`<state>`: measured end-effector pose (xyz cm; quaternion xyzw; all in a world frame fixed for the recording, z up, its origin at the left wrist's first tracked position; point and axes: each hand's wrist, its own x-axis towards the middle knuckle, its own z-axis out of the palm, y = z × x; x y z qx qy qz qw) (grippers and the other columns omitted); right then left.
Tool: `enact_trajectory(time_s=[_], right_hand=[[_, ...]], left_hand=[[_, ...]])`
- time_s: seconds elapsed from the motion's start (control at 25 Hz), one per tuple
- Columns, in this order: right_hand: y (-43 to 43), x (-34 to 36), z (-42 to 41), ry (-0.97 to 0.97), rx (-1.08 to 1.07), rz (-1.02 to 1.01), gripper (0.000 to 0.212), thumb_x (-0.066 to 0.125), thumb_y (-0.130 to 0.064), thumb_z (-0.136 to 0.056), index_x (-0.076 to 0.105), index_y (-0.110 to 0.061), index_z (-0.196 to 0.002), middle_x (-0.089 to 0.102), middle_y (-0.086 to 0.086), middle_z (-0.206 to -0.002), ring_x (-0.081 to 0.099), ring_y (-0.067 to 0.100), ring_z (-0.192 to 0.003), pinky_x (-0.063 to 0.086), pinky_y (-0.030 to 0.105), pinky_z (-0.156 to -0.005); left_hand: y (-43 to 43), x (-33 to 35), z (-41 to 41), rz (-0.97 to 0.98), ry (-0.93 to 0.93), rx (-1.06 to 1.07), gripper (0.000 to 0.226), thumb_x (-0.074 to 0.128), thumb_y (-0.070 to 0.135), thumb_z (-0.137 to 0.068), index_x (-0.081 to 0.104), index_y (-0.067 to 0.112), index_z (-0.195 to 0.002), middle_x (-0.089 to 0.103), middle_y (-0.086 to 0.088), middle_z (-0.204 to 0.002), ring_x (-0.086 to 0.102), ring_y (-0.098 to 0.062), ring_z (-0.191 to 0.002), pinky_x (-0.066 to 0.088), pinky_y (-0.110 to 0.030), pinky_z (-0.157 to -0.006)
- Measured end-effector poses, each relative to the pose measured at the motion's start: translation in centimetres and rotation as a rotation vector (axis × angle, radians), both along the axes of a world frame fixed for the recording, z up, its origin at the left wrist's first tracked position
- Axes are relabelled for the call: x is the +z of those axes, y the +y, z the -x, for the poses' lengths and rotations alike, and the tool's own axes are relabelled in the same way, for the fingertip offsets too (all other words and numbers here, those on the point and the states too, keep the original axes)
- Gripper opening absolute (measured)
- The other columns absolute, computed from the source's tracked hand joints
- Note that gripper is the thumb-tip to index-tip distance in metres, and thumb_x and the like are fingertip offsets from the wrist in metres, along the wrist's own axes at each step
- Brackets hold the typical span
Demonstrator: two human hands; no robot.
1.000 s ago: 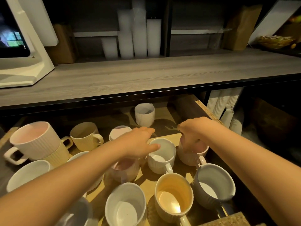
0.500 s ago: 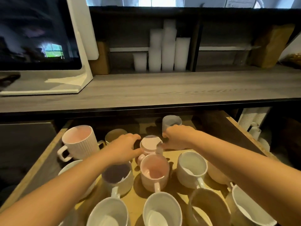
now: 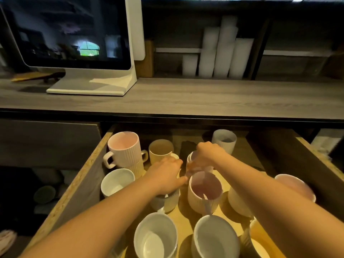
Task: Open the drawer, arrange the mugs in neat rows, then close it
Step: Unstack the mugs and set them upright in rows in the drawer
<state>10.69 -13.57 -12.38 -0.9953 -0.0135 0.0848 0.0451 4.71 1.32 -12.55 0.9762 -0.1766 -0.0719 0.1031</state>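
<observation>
The wooden drawer [image 3: 87,164] is pulled out under the grey counter and holds several ribbed mugs. My right hand [image 3: 208,155] is closed on a small pale pink mug [image 3: 191,158] near the drawer's middle. My left hand [image 3: 165,175] rests over a white ribbed mug [image 3: 171,202], fingers curled on its rim beside a pink mug [image 3: 204,190]. A tall pink mug [image 3: 123,149] stands stacked on a cream one at the back left, with a yellow mug [image 3: 161,150] beside it and a grey-white mug [image 3: 224,139] at the back. Two white mugs [image 3: 155,237] [image 3: 216,237] sit in front.
A white screen stand [image 3: 93,86] sits on the grey counter [image 3: 204,97]. Stacks of white cups [image 3: 219,51] stand on the shelf behind. More mugs [image 3: 296,185] crowd the drawer's right side under my right forearm. The drawer's right wall [image 3: 316,155] is close.
My view has shifted left and up. Both hands have moved from the right-hand mugs to the drawer's middle, my right hand now gripping the small pink mug there.
</observation>
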Motion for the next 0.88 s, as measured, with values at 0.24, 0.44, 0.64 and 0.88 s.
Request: enact_trajectory(time_s=[0.24, 0.44, 0.64, 0.88], right_hand=[[-1.8, 2.6, 1.9, -0.212, -0.011, -0.198, 0.063, 0.071, -0.053, -0.069, 0.055, -0.017, -0.118, 0.061, 0.001, -0.098, 0.06, 0.019, -0.088, 0.057, 0.033, -0.075], [-4.4, 5.9, 5.2, -0.261, 0.027, -0.485, 0.07, 0.078, -0.04, -0.067, 0.046, -0.023, -0.127, 0.055, -0.003, -0.107, 0.056, 0.015, -0.095, 0.055, 0.026, -0.073], [-5.9, 6.0, 8.0, -0.244, 0.007, -0.903, 0.051, 0.077, -0.029, -0.072, 0.048, -0.033, -0.114, 0.053, -0.011, -0.108, 0.053, 0.013, -0.105, 0.053, 0.028, -0.081], [-5.9, 5.9, 8.4, -0.07, -0.04, -1.445, 0.032, 0.067, -0.014, -0.082, 0.054, -0.031, -0.105, 0.058, 0.001, -0.115, 0.061, 0.02, -0.104, 0.058, 0.025, -0.068]], left_hand=[[0.4, 0.4, -0.2, 0.128, 0.047, 0.055, 0.067, 0.055, 0.048, -0.087, 0.025, 0.027, -0.143, 0.031, 0.001, -0.152, 0.04, -0.022, -0.134, 0.043, -0.041, -0.104], [0.5, 2.0, -0.4, 0.462, 0.175, 0.017, 0.098, 0.071, 0.042, -0.076, 0.004, 0.032, -0.147, 0.019, 0.004, -0.156, 0.028, -0.021, -0.14, 0.035, -0.038, -0.106], [-0.9, 2.5, 0.4, 0.804, 0.211, -0.108, 0.093, 0.078, 0.019, -0.072, 0.018, 0.035, -0.142, 0.041, 0.006, -0.14, 0.041, -0.013, -0.13, 0.043, -0.031, -0.103], [-2.2, 3.8, 0.8, 1.104, 0.191, -0.068, 0.087, 0.072, 0.007, -0.077, 0.016, 0.033, -0.139, 0.047, 0.016, -0.122, 0.051, 0.003, -0.099, 0.051, -0.007, -0.068]])
